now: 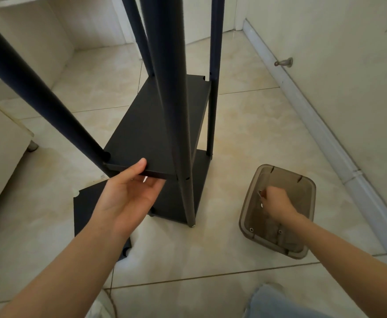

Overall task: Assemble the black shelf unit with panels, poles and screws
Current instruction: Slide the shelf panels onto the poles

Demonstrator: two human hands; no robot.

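The black shelf unit stands on the tiled floor with several tall dark poles rising toward me. My left hand grips the near edge of the upper black panel, thumb on top and fingers underneath. A lower panel sits below it near the floor. My right hand reaches into a smoky translucent plastic box on the floor to the right, fingers closed around small metal parts that look like screws.
A loose black panel lies flat on the floor under my left forearm. White cabinets stand at left, a white wall with baseboard and a metal door stop at right. My knee in jeans shows at the bottom.
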